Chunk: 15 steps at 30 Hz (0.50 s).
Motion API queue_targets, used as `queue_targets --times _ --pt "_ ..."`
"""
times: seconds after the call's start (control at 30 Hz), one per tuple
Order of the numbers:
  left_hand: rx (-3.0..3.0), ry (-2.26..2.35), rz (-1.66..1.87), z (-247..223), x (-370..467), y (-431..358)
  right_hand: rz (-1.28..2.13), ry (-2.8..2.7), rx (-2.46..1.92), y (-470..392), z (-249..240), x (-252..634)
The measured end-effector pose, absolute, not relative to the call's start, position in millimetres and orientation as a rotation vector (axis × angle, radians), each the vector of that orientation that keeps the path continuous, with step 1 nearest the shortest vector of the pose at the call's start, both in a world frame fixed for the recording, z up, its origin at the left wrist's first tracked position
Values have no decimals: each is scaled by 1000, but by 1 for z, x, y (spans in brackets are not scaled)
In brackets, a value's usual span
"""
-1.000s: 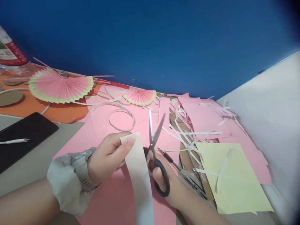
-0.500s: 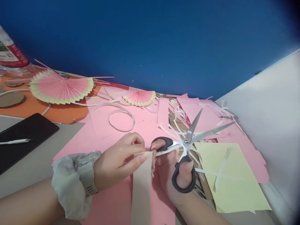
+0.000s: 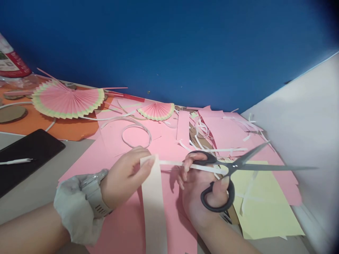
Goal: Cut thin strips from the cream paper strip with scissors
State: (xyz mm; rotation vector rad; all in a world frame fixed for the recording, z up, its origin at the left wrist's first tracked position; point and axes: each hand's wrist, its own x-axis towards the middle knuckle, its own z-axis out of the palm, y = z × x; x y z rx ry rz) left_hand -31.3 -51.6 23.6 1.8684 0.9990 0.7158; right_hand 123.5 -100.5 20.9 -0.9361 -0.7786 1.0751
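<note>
My left hand pinches the top end of a long whitish strip, which hangs down over pink paper. Black-handled scissors sit in my right hand, a finger in one loop and the thumb in the other. Their blades stand apart and point right. A thin white strip runs from beside my left fingertips, past my right fingers, to the scissors. Whether it joins the wide strip is hidden.
Two pink folded fans lie at the back left and middle. A black tablet with a white cable is at left, a bottle behind. Yellow paper and white scraps lie right, below a blue wall.
My right hand and the scissors have moved right, away from my left hand, and the blades have turned rightward. My left hand has shifted slightly left and up with the wide strip.
</note>
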Motion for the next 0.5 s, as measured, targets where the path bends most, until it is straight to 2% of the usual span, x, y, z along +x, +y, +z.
queue_targets --times 0.13,0.3,0.5 --pt "1604 1197 881 23 -34 -49 995 -711 -928 -98 24 124" --pt "1558 1298 957 22 -36 -45 846 -763 -966 -98 19 127" --pt "1604 1303 897 21 -35 -45 928 -801 -961 -99 16 130"
